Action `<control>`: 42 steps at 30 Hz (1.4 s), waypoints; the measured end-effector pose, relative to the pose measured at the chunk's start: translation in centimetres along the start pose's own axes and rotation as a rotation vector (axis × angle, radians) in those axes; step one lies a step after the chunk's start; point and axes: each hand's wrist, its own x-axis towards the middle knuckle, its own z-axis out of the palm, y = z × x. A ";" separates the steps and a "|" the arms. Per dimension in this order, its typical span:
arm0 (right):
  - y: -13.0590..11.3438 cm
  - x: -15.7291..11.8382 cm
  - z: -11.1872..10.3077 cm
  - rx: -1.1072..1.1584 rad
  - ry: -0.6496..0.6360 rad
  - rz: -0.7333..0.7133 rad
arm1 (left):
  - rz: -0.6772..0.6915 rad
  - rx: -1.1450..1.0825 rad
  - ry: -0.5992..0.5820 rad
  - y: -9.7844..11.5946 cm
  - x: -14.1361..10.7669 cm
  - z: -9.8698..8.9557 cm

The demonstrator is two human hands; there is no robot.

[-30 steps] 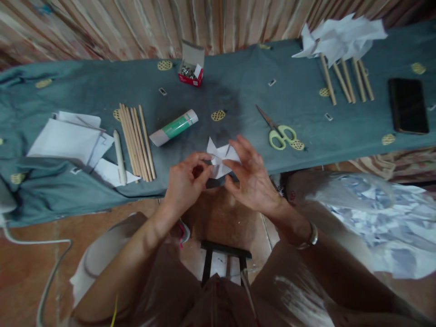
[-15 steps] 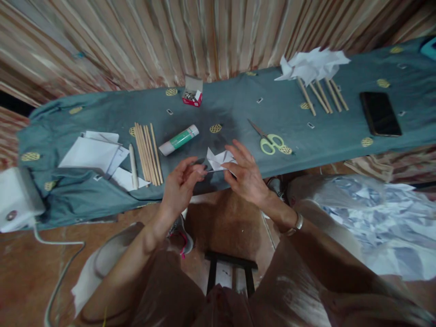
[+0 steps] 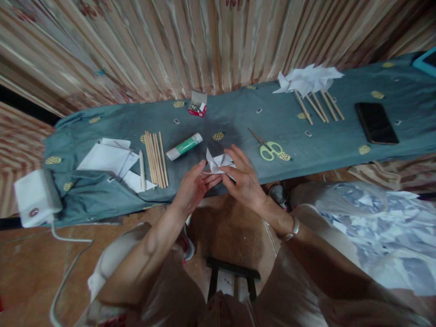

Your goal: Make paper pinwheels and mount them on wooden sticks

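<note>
Between my hands is a white paper pinwheel (image 3: 215,163), its folded points standing up. My left hand (image 3: 195,186) grips its lower left side, with fingers reaching beneath the paper. My right hand (image 3: 243,177) is closed on its right side, fingertips pressing the folds. Just beyond lies a green and white glue stick (image 3: 184,146), tilted on the cloth. Scissors with light green handles (image 3: 270,150) rest to the right of my right hand. Several thin wooden sticks (image 3: 156,159) lie side by side to the left, beside a white pen-like tool (image 3: 142,170).
White paper sheets (image 3: 102,157) are stacked at left, near a white box with a cable (image 3: 34,200). A small red box of metal pins (image 3: 197,108) stands at the back. Paper pinwheels on sticks (image 3: 308,79) and a black phone (image 3: 376,122) lie at right. Paper scraps (image 3: 384,227) fill a bag below.
My left hand has moved in under the pinwheel and now touches it more closely. My right hand stays on its right side. The whole view has shifted slightly.
</note>
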 end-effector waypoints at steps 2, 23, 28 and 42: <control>-0.3 0.0 -0.4 -0.030 -0.005 -0.047 | 0.022 0.021 -0.006 0.3 -0.1 0.1; -1.8 -0.2 -2.4 0.119 -0.034 -0.046 | 0.209 0.046 0.009 -0.3 0.1 0.3; -2.2 -0.1 -2.5 0.171 -0.063 0.000 | 0.225 0.051 0.024 -0.4 0.0 0.4; -1.9 0.7 -3.9 0.291 0.077 0.221 | 0.285 0.023 0.056 -0.5 0.8 -0.1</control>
